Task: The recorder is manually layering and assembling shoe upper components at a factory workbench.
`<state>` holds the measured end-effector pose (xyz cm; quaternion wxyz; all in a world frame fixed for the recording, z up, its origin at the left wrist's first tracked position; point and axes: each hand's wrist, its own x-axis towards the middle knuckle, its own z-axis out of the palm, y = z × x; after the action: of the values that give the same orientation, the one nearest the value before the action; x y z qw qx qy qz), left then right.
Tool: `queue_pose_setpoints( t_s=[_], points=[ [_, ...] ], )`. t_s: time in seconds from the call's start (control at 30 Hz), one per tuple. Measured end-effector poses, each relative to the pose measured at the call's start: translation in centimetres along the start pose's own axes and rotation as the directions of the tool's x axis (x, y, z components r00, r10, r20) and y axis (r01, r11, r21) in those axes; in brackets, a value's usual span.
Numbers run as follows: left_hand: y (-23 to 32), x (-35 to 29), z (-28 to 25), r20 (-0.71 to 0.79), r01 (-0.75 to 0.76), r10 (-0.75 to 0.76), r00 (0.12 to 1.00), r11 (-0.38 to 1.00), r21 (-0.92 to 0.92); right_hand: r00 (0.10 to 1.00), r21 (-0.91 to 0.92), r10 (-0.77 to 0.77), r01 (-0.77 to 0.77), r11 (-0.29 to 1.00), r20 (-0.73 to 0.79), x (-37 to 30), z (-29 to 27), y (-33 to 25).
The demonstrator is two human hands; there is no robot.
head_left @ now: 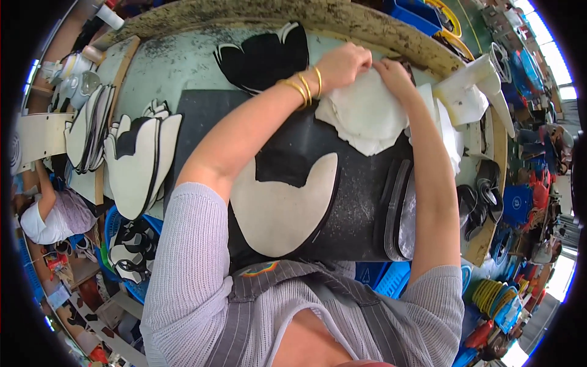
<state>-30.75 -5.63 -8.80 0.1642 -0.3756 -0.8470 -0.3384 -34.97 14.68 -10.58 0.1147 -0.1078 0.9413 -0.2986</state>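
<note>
A stack of thin white cut pieces [369,114] lies at the far right of the black work mat [205,131]. Both hands are at its far edge, close together. My left hand [344,65], with gold bangles at the wrist, is curled and pinches the rim of the top white piece. My right hand [394,77] is bent over the same rim just beside it, its fingers closed on the piece; the fingertips are partly hidden. Nearer to me, a cream U-shaped shoe upper piece [282,211] with a black centre and dark edging lies flat on the mat.
Black cut pieces [263,56] lie at the back. Stacked cream-and-black uppers [133,164] stand at the left. Dark curved strips [396,208] lie on the mat's right side. A raised wooden rim [244,18] borders the table. A blue basket [113,229] stands lower left; another person [55,211] sits beyond.
</note>
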Motion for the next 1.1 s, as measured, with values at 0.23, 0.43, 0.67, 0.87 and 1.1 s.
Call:
queue_pose_setpoints(
  t_s=[0.23, 0.43, 0.67, 0.87, 1.1],
  points=[
    [7.5, -3.6, -5.0, -0.198, -0.223, 0.213, 0.957, 0.974, -0.030, 0.989, -0.337, 0.010, -0.060, 0.940, -0.149, -0.1, 0.6, -0.3],
    [19.0, -10.3, -14.5, -0.210, -0.227, 0.205, 0.956, 0.970, -0.088, 0.978, -0.491, -0.001, -0.104, 0.865, -0.208, -1.1, 0.4, -1.1],
    [19.1, -13.4, -15.0, -0.040, 0.406, -0.552, 0.833, 0.659, -0.633, 0.822, 0.757, -0.565, 0.327, 0.565, 0.067, -20.2, -0.9, -16.1],
    [22.2, -18.7, -10.6, 0.395, 0.524, -0.556, 0.731, 0.087, -0.847, 0.903, 0.473, -0.180, 0.364, 0.803, -0.390, -29.8, 2.1, -17.3],
    [24.8, -20.0, -9.7, 0.280, 0.204, -0.790, 0.546, -0.199, -0.959, 0.855, 0.640, 0.133, 0.263, 0.722, -0.501, -33.0, 5.6, -15.5]
  ],
)
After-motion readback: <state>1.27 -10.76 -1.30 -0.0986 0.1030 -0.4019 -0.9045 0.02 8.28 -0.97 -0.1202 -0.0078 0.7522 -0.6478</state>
